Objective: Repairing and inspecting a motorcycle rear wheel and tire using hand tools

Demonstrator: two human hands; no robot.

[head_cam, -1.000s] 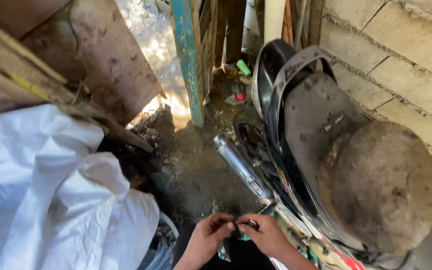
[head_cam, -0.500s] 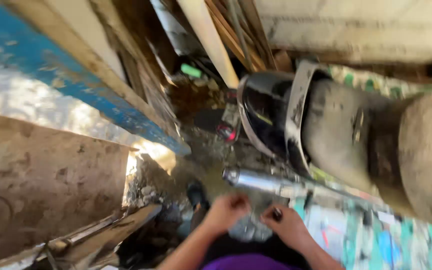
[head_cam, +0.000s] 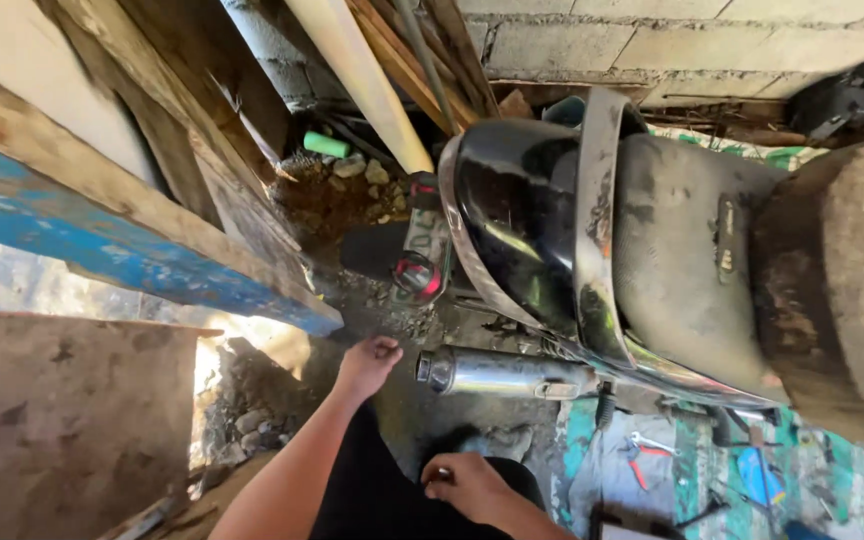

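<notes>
Two hands low by the scooter (head_cam: 652, 250). Left hand (head_cam: 367, 362) curled into a fist, holding nothing visible, just left of the exhaust (head_cam: 497, 373) tip. Right hand (head_cam: 467, 483) below the exhaust, pinching something small; can't tell what. Pliers (head_cam: 642, 458) lie to its right on the mat, within reach.

Left hand (head_cam: 367, 362) fisted on the ground just beside the chrome exhaust (head_cam: 497, 373), right hand (head_cam: 464, 483) curled near the knee, dusty scooter (head_cam: 672, 260) alongside, blue plank (head_cam: 122, 245) at left, tools (head_cam: 642, 455) on mat.
</notes>
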